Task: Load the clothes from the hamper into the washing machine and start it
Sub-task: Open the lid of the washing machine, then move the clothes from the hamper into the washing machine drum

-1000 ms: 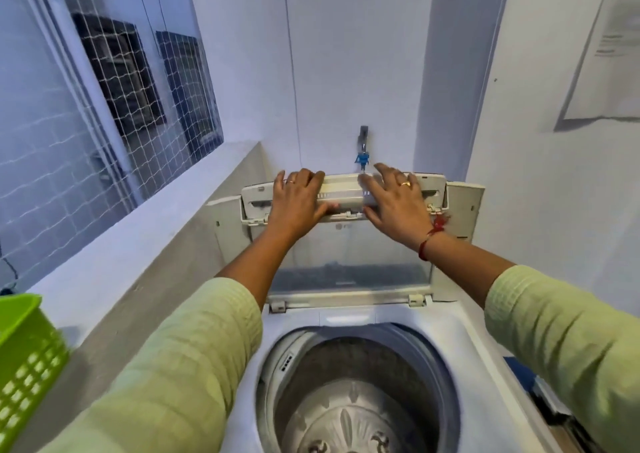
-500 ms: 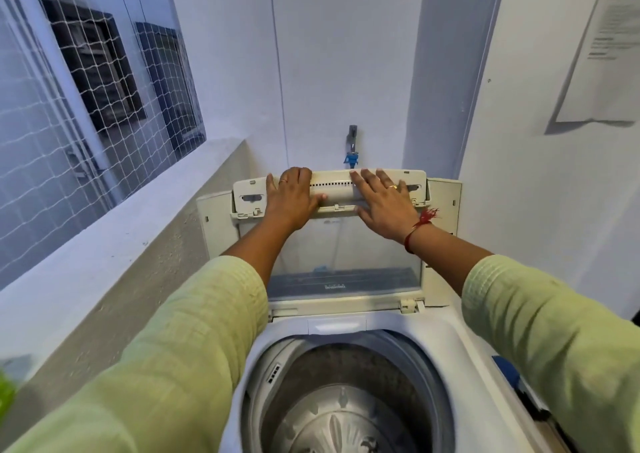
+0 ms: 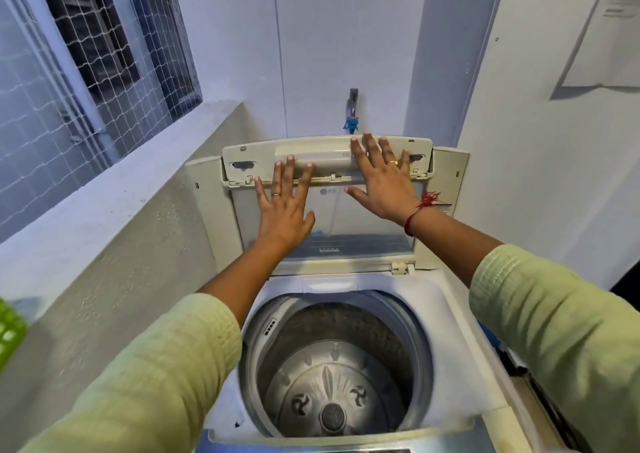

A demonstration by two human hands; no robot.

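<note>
The washing machine (image 3: 453, 317) stands close in front, its drum (image 3: 332, 383) bare and its lid (image 3: 349, 220) tipped up. The left hand (image 3: 284, 206) and right hand (image 3: 384, 182) are spread flat at the lid, holding nothing. Opening looks done. Next, reach left to the green hamper (image 3: 10, 331) for clothes.

Pale ledge (image 3: 104, 193) beside the washing machine (image 3: 446, 300), green hamper (image 3: 8, 331) near its wall.
</note>
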